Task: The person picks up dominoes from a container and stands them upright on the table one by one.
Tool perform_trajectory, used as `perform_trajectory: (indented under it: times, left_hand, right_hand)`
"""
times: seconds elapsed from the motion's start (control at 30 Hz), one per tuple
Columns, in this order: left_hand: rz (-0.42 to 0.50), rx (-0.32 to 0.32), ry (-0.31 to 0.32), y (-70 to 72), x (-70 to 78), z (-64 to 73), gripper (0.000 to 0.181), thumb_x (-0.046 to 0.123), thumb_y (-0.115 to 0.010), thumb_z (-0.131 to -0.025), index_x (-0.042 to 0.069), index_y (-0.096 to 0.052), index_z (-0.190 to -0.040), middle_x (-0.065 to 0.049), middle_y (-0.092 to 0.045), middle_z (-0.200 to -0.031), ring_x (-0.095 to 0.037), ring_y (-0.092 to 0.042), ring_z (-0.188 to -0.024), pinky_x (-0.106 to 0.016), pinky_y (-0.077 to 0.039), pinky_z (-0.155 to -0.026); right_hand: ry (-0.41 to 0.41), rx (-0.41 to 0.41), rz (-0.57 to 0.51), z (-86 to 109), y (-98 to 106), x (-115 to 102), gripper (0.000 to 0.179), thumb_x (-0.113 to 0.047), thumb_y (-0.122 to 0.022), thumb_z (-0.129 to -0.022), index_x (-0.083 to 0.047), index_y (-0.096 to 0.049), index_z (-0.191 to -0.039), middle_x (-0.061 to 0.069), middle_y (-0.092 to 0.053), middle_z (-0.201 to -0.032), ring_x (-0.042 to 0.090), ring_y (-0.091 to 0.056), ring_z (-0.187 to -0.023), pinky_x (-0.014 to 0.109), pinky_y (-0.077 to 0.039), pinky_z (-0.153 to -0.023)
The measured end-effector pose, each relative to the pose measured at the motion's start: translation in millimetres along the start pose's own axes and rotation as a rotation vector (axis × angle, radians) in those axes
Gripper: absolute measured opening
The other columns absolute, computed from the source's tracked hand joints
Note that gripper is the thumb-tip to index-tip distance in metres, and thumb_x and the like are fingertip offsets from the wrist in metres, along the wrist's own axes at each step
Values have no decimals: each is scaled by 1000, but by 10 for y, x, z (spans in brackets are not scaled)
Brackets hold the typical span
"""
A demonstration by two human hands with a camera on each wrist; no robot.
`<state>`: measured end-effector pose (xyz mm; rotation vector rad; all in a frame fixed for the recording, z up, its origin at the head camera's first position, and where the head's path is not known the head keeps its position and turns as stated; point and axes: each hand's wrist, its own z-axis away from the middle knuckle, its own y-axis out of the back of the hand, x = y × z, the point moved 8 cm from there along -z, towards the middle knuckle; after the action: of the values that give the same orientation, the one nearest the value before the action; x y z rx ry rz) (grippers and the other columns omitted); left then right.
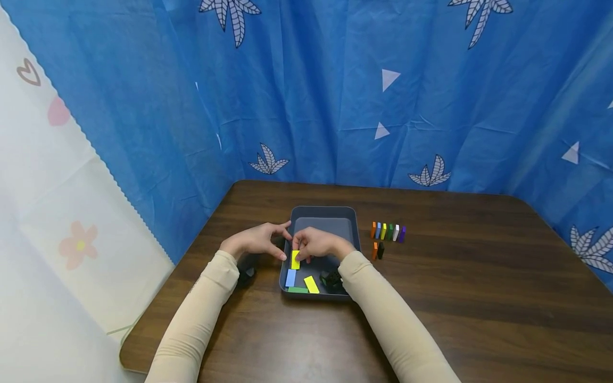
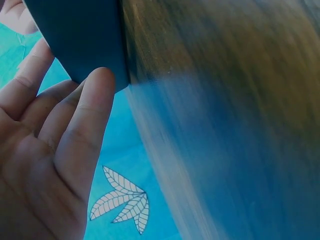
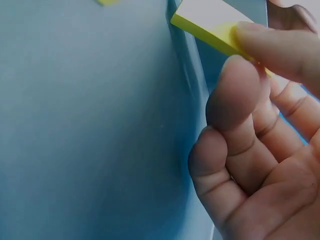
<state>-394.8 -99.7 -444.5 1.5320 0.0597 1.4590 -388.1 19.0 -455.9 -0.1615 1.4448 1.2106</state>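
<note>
My right hand (image 1: 318, 243) pinches a flat yellow block (image 3: 210, 20) between thumb and fingers, just inside the left wall of a dark grey tray (image 1: 330, 225). A light blue block (image 1: 290, 277) lies directly in front of it along the same wall. In the tray's near left corner is a green block (image 1: 298, 290), with a second yellow block (image 1: 312, 284) lying askew beside it. At the tray's left side my left hand (image 1: 258, 239) has its thumb and fingers spread. The left wrist view shows those fingers (image 2: 82, 125) by the dark tray wall, holding no block.
Right of the tray, several small coloured blocks (image 1: 390, 232) stand on edge in a row on the brown wooden table (image 1: 460, 287). An orange block (image 1: 375, 250) and a black block (image 1: 380, 250) stand in front of them. A blue curtain (image 1: 325, 106) hangs behind the table.
</note>
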Motion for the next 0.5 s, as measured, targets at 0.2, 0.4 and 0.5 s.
perform_trajectory:
  times: [0.2,0.4,0.5]
  left_hand:
    - [-5,5,0,8,15,2,47,26,-85,-81,16,-68,-123,-6,-21,-168,-35,-21,-154,-62,-25,-120]
    - [-17,2,2,5,2,-10,49,28,-85,-80,15,-67,-124,-7,-21,-168,-36,-22,-154,-62,-26,-120]
    - [-21,2,-2,1,-5,-19,49,27,-85,-80,14,-67,-124,-7,-21,-168,-36,-23,-153,-61,-26,-120]
  right_hand:
    - [29,-7,24,2,-6,-37,9,-5,-66,-93,-8,-60,-88,2,-57,-70,16,-54,-59,26,-51,-63]
    - [49,11,44,22,1,-65,10,-4,-64,-92,-8,-60,-84,1,-58,-71,15,-53,-60,23,-45,-60]
    - [47,6,57,53,8,-91,7,-3,-63,-92,-7,-60,-87,1,-57,-70,15,-51,-59,23,-44,-59]
